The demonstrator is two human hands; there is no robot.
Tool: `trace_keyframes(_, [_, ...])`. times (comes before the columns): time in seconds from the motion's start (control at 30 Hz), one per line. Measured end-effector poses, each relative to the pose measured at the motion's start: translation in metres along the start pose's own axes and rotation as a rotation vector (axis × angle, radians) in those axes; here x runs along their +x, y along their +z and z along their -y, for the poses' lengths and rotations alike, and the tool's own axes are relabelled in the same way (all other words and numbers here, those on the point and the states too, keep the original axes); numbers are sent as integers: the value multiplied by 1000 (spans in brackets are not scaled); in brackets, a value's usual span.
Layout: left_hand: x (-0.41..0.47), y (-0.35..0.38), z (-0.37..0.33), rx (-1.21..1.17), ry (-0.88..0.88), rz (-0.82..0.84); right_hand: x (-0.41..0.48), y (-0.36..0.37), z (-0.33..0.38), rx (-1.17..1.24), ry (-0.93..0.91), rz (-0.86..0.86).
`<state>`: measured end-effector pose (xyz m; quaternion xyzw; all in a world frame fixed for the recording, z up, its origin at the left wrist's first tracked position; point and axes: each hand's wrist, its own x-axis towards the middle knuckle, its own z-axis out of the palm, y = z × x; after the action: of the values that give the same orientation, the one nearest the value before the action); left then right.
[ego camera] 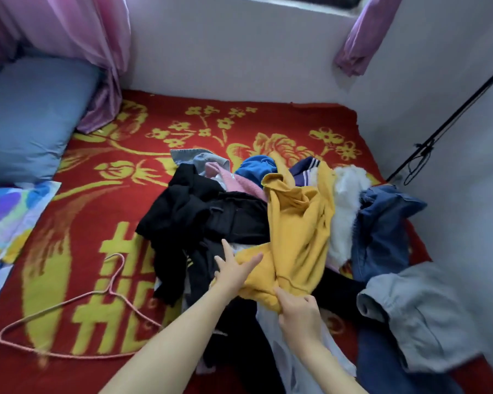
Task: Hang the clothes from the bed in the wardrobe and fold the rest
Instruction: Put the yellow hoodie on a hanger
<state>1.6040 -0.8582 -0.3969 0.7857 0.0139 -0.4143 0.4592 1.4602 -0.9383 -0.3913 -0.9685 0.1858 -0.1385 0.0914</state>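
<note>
The yellow sweatshirt (299, 223) looks soft, light and floppy, so it is probably best lifted by its shoulders. The right hand (298, 311) has its grip pinched on the hem; the left hand (234, 270) rests spread against it.

- The left hand (235, 270) reaches forward, fingers straight and spread.
- The right hand (299, 311) pinches the yellow top (296, 223) with curled fingers.
- Both arms are bare.
</note>
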Motion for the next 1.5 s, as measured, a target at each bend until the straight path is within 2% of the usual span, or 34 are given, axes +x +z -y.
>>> trace_keyframes(0.07, [-23, -7, 23, 183, 128, 10, -32, -4, 42, 29, 36, -16])
trace_keyframes(0.17, [-73, -50, 80, 350, 434, 298, -97, -4, 111, 113, 159, -26])
trace_keyframes(0.23, [-86, -74, 115, 637, 556, 426, -122, -1, 123, 108, 190, -11])
trace_keyframes(0.33, [-116, -131, 176, 1146, 667, 395, -163, 4, 177, 106, 178, 24])
trace_keyframes(0.5, [-130, -183, 224, 1393, 762, 311, -190, 14, 238, 192, 125, 245])
trace_keyframes(0.57, [-135, -212, 237, 1373, 728, 326, -193, 21, 249, 233, 139, 338])
trace_keyframes(0.63, [-144, -242, 239, 1255, 665, 292, -195, 31, 256, 234, 76, 250])
trace_keyframes(0.7, [-156, -269, 226, 1122, 629, 228, -197, 42, 262, 156, 80, 387])
trace_keyframes(0.77, [-169, -292, 209, 1054, 645, 194, -196, 49, 261, 77, 160, 519])
trace_keyframes(0.93, [-215, -348, 181, 942, 657, 176, -176, 48, 254, 17, 251, 137])
trace_keyframes(1.03, [-243, -369, 176, 851, 623, 149, -157, 53, 247, -49, 375, 303])
trace_keyframes(1.13, [-262, -380, 174, 750, 604, 142, -135, 66, 247, -99, 365, 344])
trace_keyframes(1.2, [-276, -391, 168, 636, 593, 125, -116, 61, 248, 2, 348, 310])
trace_keyframes(1.3, [-293, -420, 160, 497, 603, 37, -88, 37, 245, 336, 322, 291])
trace_keyframes(1.5, [-308, -478, 166, 363, 622, -116, -8, -79, 252, 823, 170, 135])
